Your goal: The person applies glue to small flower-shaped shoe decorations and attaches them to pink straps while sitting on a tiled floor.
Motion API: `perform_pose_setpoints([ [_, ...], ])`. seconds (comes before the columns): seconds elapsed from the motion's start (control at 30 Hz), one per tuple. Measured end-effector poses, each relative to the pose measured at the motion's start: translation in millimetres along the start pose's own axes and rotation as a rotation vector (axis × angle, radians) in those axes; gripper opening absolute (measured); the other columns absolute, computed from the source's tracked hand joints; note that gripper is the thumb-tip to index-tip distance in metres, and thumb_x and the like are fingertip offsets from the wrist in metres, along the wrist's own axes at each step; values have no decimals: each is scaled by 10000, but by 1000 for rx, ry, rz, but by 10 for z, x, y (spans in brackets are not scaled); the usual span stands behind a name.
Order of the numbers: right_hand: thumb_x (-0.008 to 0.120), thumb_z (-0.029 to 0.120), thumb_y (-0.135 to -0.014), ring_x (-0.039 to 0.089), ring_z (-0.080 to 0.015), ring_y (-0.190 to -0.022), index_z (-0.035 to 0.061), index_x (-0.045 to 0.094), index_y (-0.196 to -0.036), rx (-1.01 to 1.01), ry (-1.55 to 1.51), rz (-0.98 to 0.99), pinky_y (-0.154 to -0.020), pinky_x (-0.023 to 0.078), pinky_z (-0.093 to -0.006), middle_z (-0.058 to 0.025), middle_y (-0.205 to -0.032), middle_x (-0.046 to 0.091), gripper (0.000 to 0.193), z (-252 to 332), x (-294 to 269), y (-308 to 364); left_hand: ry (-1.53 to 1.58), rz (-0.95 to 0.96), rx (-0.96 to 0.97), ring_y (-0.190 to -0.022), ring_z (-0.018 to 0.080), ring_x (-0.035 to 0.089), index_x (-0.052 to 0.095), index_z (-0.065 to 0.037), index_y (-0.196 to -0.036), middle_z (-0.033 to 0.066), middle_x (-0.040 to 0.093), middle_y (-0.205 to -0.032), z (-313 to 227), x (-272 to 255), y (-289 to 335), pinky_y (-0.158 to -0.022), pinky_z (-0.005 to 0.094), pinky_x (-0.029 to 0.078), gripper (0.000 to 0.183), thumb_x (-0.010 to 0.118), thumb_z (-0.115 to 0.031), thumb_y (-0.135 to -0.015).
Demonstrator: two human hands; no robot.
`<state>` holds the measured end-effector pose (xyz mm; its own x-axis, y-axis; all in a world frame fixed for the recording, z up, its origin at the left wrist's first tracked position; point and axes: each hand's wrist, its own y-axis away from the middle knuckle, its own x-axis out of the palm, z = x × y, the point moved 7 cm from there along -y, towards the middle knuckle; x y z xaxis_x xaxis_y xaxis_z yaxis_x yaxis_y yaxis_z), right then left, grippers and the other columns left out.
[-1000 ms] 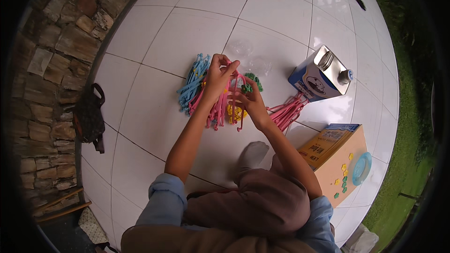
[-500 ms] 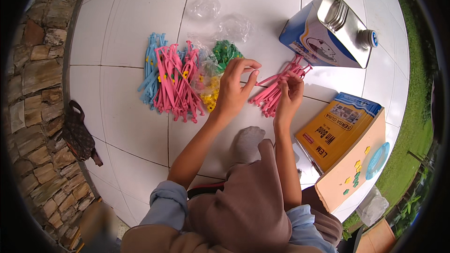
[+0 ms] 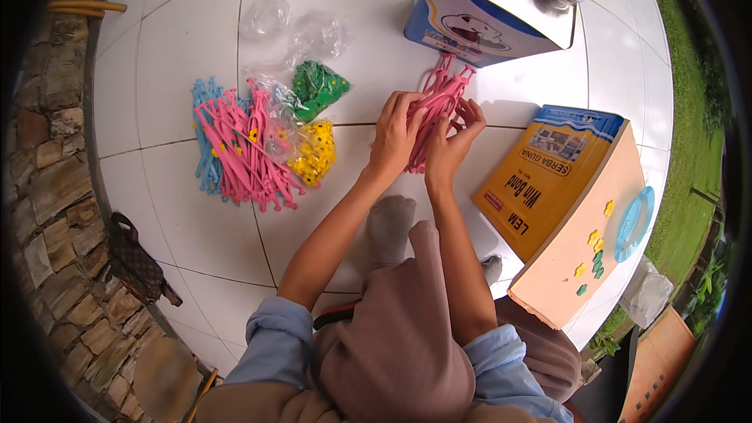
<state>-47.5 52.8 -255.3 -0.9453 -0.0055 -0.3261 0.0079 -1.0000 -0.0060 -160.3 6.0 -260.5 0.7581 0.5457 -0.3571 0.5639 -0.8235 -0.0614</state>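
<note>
A bunch of slim pink plastic straps (image 3: 445, 82) with flared ends lies on the white tiles in front of me. My left hand (image 3: 396, 135) is curled against its left side, and my right hand (image 3: 453, 143) closes in from the right, the fingers bent around the straps. The fingers partly cover the middle of the bunch. To the left sits a larger heap of pink straps (image 3: 241, 149), some bearing small yellow flowers, over light blue straps (image 3: 205, 137). Beside it are a bag of green flower pieces (image 3: 319, 88) and a bag of yellow flower pieces (image 3: 313, 155).
A metal can (image 3: 486, 27) stands just beyond the bunch. At right, a yellow can (image 3: 548, 172) lies by a peach board (image 3: 583, 254) with small flowers and a blue ring (image 3: 634, 223). Crumpled clear plastic (image 3: 266, 16) lies far left; a brown pouch (image 3: 137, 262) rests by the stone wall.
Both hands have come down and together onto the pink bunch; before, they were raised and apart with pinched fingers. The whole view has shifted, so the floor items appear farther left.
</note>
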Motion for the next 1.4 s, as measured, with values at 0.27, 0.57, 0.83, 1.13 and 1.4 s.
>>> perform_pose_setpoints([
  [0.27, 449, -5, -915, 551, -133, -885, 41, 222, -1315, -146, -366, 163, -779, 425, -232, -130, -980, 605, 462, 1433, -705, 206, 320, -63, 91, -1011, 276, 509, 505, 11, -1054, 124, 494, -1035, -1388, -704, 318, -827, 343, 454, 202, 526, -28, -856],
  [0.57, 625, -42, -774, 636, -217, -770, 118, 155, -1355, -621, 43, 467, -677, 505, -305, -141, -864, 635, 764, 3534, -2040, 487, -526, 101, 944, -904, 250, 554, 515, -66, -1159, 85, 545, -973, -4170, -1070, 692, -743, 341, 493, 437, 669, -140, -757],
  [0.83, 682, 62, -774, 622, -148, -666, 103, 315, -1308, -472, 52, 188, -625, 493, -282, -92, -716, 652, 648, 3476, -3539, 561, -329, -204, 1011, -653, 256, 549, 546, -37, -768, 74, 522, -689, -4689, -1023, 802, -620, 358, 434, 137, 533, -135, -863],
  [1.13, 640, -41, -785, 600, -125, -721, 55, 284, -1287, -586, -474, -58, -591, 489, -227, -86, -824, 585, 623, 3154, -3891, 659, -366, 48, 1045, -567, 204, 553, 513, -65, -790, 31, 534, -561, -4492, -272, 1163, -896, 411, 411, 127, 527, -149, -885],
  [1.4, 640, -33, -787, 591, -117, -636, 42, 302, -1254, -420, -397, -74, -530, 467, -212, -83, -767, 572, 581, 2930, -3723, 534, 908, 462, 69, -528, 41, 475, 513, -59, -989, 121, 592, -1096, -3975, -230, 803, -507, 174, 337, 240, 357, -242, -983],
])
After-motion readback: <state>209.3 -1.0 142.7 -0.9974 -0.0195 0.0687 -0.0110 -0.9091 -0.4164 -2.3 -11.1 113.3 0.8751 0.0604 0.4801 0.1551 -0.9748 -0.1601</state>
